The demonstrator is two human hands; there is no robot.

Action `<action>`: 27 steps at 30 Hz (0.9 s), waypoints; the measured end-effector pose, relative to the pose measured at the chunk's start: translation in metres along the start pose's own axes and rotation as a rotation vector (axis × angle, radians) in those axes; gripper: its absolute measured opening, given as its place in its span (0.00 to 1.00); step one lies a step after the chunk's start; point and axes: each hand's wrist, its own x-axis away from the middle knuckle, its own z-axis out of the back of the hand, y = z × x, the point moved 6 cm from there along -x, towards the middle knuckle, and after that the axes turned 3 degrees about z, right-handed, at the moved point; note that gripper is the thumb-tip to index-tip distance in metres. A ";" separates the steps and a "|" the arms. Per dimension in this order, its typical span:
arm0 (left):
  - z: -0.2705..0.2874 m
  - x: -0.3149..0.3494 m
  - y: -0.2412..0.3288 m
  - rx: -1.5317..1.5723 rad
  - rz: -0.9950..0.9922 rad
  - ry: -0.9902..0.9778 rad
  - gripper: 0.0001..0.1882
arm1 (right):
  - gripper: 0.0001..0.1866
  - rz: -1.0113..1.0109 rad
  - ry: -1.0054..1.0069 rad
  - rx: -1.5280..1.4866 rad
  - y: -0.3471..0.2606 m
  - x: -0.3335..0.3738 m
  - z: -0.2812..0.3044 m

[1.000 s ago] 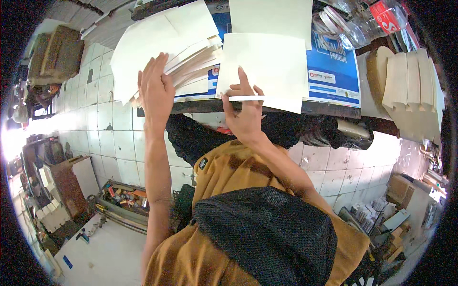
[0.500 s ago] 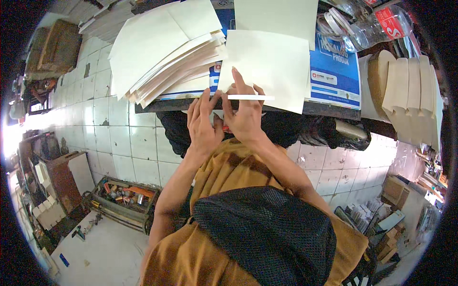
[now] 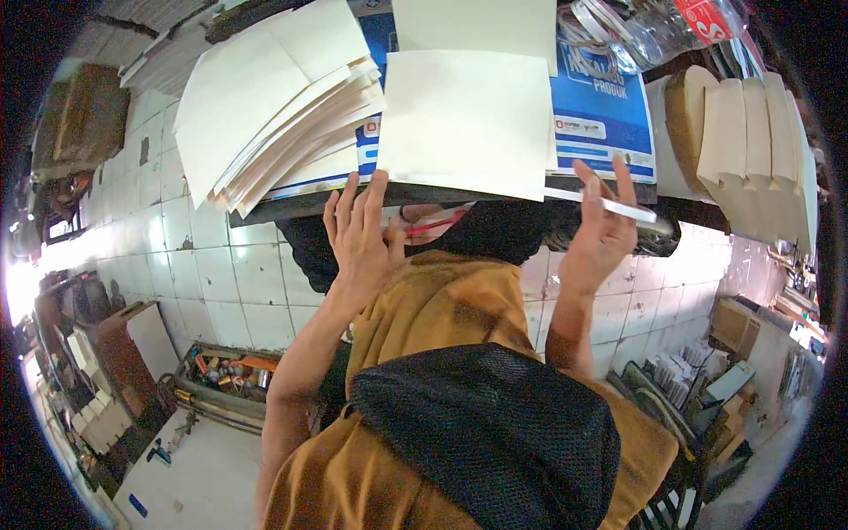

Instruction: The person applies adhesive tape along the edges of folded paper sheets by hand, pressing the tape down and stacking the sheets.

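A cream paper sheet (image 3: 468, 115) lies at the table's front edge, its lower edge overhanging slightly. At its lower left corner is my left hand (image 3: 364, 221), fingers stretched and the index fingertip touching the corner. Off the sheet's right side, my right hand (image 3: 601, 238) grips a thin white roll of tape (image 3: 632, 210), seen nearly edge-on. A narrow white strip (image 3: 563, 194) runs from the hand to the sheet's lower right corner. Part of the roll is hidden behind the fingers.
A fanned stack of cream sheets (image 3: 274, 97) lies left, another sheet (image 3: 477, 25) behind. Under them is a blue printed sheet (image 3: 605, 110). At the right are a clear plastic bottle (image 3: 658, 35) and folded cream paper blocks (image 3: 751, 141). A toolbox (image 3: 225, 375) stands lower left.
My right hand has moved right with the tape roll, from beside my left hand to past the sheet's right edge. The left hand stays near the left corner. The view has shifted slightly.
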 end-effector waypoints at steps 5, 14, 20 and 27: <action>-0.002 0.000 0.004 -0.034 -0.009 -0.031 0.39 | 0.22 0.020 0.012 0.112 0.028 0.005 0.033; -0.006 -0.001 0.003 -0.137 -0.008 -0.081 0.34 | 0.19 0.271 -0.027 0.496 0.061 0.012 0.039; -0.007 -0.002 0.006 -0.149 0.000 -0.096 0.33 | 0.20 0.304 -0.044 0.557 0.060 0.011 0.034; -0.005 -0.004 0.013 -0.153 0.023 -0.109 0.32 | 0.15 0.302 -0.050 0.613 0.061 0.011 0.033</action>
